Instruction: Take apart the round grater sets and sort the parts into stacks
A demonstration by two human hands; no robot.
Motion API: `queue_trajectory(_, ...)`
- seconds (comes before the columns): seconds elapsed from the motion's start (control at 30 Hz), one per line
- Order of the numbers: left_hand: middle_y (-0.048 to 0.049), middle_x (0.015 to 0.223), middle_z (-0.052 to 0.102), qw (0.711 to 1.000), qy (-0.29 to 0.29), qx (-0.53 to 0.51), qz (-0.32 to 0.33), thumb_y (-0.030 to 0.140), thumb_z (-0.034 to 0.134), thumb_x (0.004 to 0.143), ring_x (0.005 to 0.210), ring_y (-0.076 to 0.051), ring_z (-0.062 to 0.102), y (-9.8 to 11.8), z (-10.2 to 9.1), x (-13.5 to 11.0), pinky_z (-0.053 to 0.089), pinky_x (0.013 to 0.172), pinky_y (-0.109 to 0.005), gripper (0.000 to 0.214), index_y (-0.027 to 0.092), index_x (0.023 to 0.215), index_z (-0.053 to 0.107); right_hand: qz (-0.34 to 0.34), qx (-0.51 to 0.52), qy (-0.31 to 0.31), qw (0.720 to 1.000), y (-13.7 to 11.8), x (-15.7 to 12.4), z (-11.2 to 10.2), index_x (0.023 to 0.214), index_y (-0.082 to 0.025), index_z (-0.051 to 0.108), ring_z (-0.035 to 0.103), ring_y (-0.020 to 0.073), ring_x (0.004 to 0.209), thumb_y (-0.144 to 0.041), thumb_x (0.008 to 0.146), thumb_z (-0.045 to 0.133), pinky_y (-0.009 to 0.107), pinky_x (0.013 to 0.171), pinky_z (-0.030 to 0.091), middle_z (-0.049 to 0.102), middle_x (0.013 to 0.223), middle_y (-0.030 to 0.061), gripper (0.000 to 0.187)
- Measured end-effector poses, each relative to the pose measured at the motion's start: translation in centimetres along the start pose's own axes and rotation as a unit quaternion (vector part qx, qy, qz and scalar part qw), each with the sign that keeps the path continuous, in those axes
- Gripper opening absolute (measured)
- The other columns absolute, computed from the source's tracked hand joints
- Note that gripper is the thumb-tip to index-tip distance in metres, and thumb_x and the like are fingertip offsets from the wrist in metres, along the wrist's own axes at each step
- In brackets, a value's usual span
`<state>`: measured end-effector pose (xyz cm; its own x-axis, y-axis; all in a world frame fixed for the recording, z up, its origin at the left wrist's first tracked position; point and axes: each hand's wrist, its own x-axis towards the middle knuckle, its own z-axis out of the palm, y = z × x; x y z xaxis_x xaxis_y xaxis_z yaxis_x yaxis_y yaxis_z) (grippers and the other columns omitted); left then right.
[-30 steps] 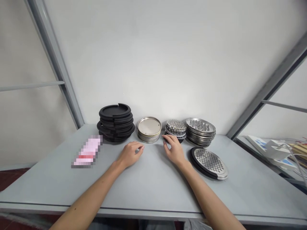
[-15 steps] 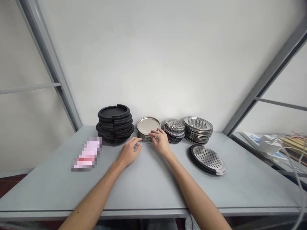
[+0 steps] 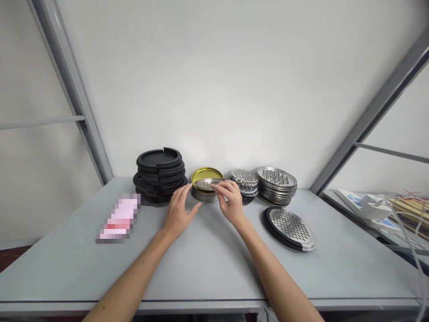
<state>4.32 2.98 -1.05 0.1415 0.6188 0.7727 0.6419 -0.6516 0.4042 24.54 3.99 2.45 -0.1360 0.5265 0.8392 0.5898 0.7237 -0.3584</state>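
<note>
My right hand [image 3: 232, 202] pinches the near right edge of a round silver metal lid [image 3: 203, 184], which tilts just above a stack of similar lids [image 3: 205, 197]. On top of that stack lies a lid with a gold-yellow face [image 3: 201, 172], partly covered by the silver one. My left hand [image 3: 178, 212] is open at the left of the stack, thumb apart from the fingers. Its fingertips are close to the raised lid's left edge; whether they touch it I cannot tell.
Black ring-shaped trays [image 3: 160, 179] are piled at the left, near a blurred pink item [image 3: 119, 218]. Right of the lids stand small round graters [image 3: 244, 177] and larger grater plates [image 3: 276, 179]. A grater in a black holder [image 3: 291, 226] lies nearer. Cables [image 3: 407, 237] hang at far right.
My right hand has raised the silver lid off the stack, uncovering the gold-yellow face beneath. My left hand has opened wider, its fingers moving up beside the stack.
</note>
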Motion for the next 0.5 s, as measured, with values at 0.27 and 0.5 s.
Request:
queue_trajectory(0.27,-0.0067,0.115,0.067,0.991,-0.05,-0.055,0.107,0.026,0.052,0.096,0.112,-0.024,0.058,1.2,-1.2,0.4,0.043,0.099,-0.042,0.021,0.025,0.116,0.059,0.065,0.216,-0.143,0.964,-1.7,-1.0,-4.7,0.095,-0.023,0.073,0.063,0.0198,0.082,-0.034,0.088,0.059,0.036,0.078,0.051,0.07,0.087,0.006,0.019)
queue_trajectory(0.5,-0.0071,0.101,0.071,0.97,-0.056,-0.096,0.217,0.009,0.053,0.091,0.096,-0.02,0.064,3.4,-1.6,-0.5,0.048,0.088,-0.039,0.02,0.022,0.103,0.063,0.169,0.243,-0.093,0.951,1.5,-1.2,-5.4,0.095,-0.023,0.073,0.063,0.0235,0.1,-0.042,0.086,0.06,0.038,0.091,0.048,0.071,0.098,0.0059,0.025)
